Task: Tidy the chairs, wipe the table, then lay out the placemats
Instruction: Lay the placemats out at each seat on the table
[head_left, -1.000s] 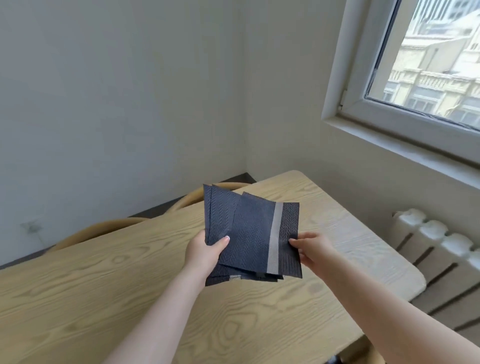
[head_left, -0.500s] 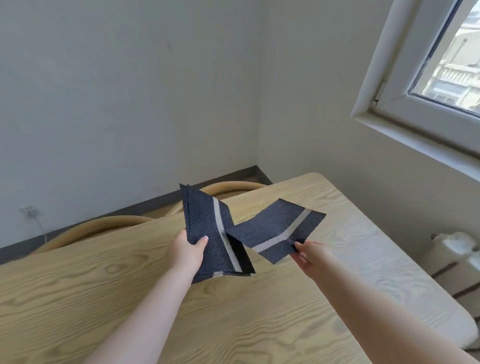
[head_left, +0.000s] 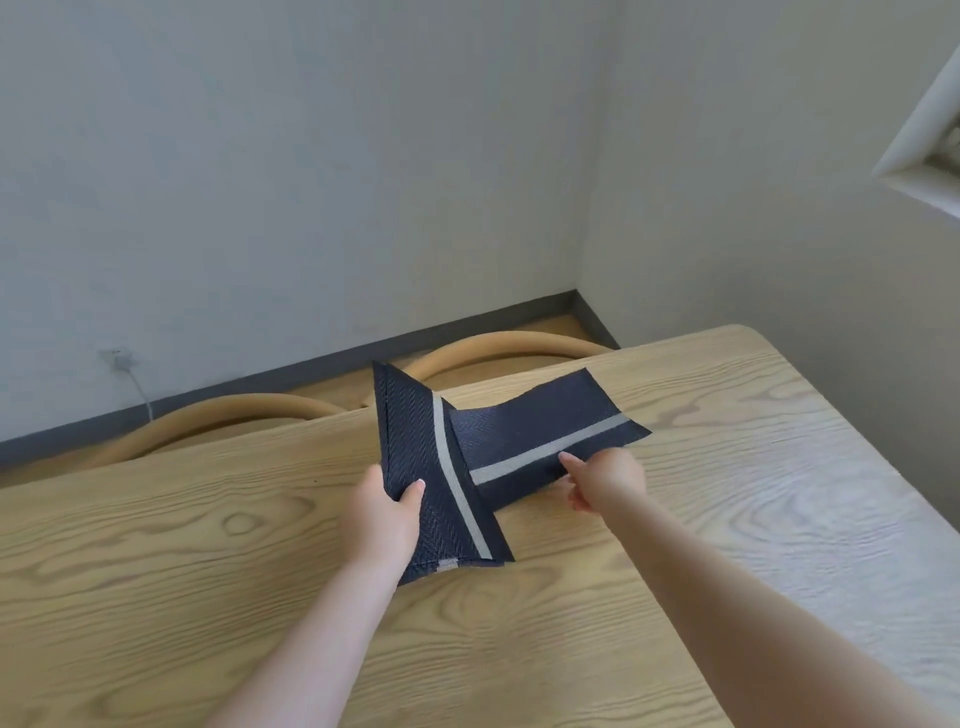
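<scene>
Left hand (head_left: 382, 519) gripping perhaps three placemats (head_left: 431, 467), right hand (head_left: 605, 480) one placemat (head_left: 550, 436)

My right hand (head_left: 605, 480) hides its fingers under a placemat (head_left: 545, 431); tabletop (head_left: 208, 545) hides both chairs' (head_left: 218, 415) seats; window frame (head_left: 924, 150) is cropped.

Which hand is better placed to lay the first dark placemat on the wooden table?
Probably the right hand. It pinches a single dark navy woven placemat with a grey stripe, already pulled aside over bare light wooden table. The left hand grips the remaining stack.
</scene>
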